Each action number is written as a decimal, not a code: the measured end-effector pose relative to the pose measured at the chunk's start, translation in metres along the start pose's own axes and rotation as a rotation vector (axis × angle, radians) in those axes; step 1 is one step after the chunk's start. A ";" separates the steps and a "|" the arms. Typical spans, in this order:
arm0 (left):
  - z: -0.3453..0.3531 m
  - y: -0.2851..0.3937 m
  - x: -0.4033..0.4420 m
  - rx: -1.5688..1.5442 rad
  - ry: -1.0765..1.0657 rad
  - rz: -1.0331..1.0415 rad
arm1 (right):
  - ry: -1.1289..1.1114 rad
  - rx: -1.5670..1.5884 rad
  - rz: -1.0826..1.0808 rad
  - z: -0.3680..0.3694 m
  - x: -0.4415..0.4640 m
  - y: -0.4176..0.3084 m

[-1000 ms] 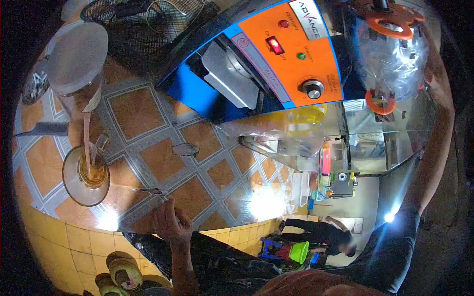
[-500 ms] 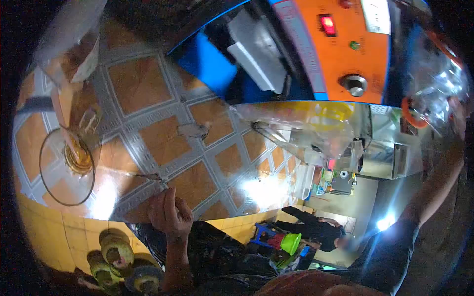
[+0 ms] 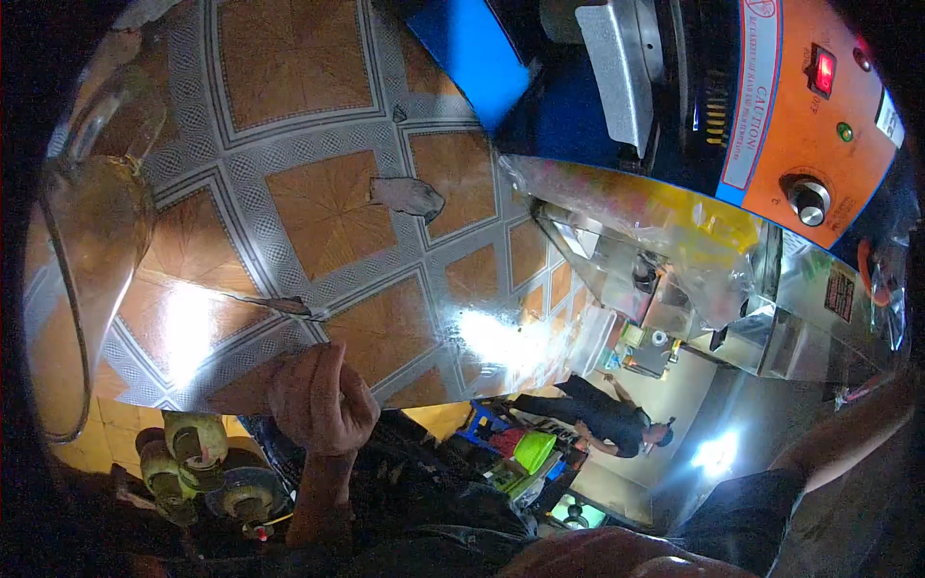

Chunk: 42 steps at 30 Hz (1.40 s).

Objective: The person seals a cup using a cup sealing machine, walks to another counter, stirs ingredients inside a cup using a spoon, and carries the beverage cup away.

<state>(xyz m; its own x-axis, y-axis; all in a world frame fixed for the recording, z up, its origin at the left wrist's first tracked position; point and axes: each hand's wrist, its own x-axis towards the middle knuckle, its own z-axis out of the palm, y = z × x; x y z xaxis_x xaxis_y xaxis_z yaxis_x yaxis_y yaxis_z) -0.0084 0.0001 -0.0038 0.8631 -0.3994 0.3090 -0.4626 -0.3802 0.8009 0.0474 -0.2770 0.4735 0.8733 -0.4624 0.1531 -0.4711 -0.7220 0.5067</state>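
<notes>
Shows glossy clear plastic (image 3: 896,310) with orange, cropped at edge.
Curls left hand (image 3: 325,400), hold unclear; cannot tell right fingers' state, out of frame.

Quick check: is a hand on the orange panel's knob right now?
No, the knob on the orange panel is bare, and the wearer's visible hand is by the edge of the patterned tabletop.

Co-worker (image 3: 624,426) in dark clothing, standing near pale wall (image 3: 708,395); lime-green plastic container (image 3: 533,451), adjoining blue frame (image 3: 476,418); yellow tiled floor (image 3: 111,433); rounded greenish objects (image 3: 196,445), type unclear; white lamp (image 3: 715,455), lit.
</notes>
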 end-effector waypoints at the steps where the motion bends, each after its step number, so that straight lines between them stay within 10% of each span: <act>1: 0.000 0.000 -0.002 -0.006 -0.017 -0.010 | 0.004 -0.004 0.001 0.000 -0.002 -0.001; 42: 0.002 0.002 -0.006 -0.081 -0.067 -0.108 | 0.240 -0.060 -0.095 0.028 -0.019 -0.046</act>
<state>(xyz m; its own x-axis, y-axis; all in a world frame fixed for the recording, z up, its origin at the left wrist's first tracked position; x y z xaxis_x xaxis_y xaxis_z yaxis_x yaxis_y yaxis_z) -0.0149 -0.0005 -0.0048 0.8902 -0.4159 0.1860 -0.3479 -0.3569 0.8669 0.0486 -0.2494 0.4240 0.9210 -0.2535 0.2958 -0.3838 -0.7213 0.5767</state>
